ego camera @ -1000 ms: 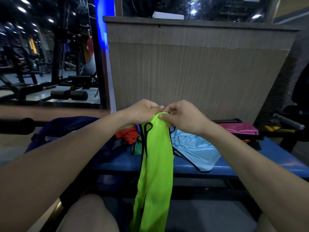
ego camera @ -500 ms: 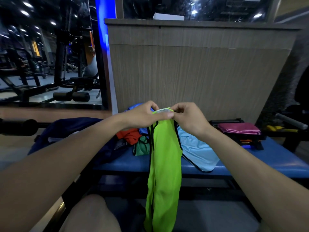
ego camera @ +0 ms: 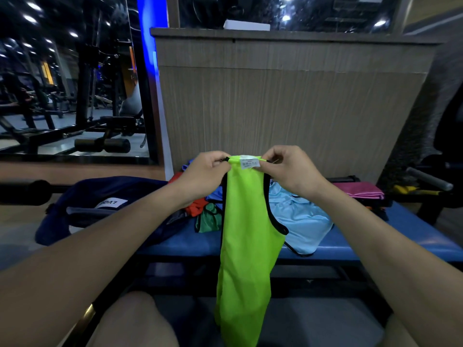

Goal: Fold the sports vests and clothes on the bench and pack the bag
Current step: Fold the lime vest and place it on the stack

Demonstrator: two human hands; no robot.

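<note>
Both hands pinch the top edge of the lime green vest [ego camera: 246, 221], left hand [ego camera: 203, 171] and right hand [ego camera: 288, 171] either side of its white label; it hangs past the desk's [ego camera: 375, 246] front edge; the navy bag [ego camera: 105, 206] lies at the left end.

So I count two hands [ego camera: 204, 171], one neon green vest [ego camera: 246, 236], one navy bag [ego camera: 105, 204], one blue bench [ego camera: 375, 244], one folded pink towel [ego camera: 358, 190].
</note>
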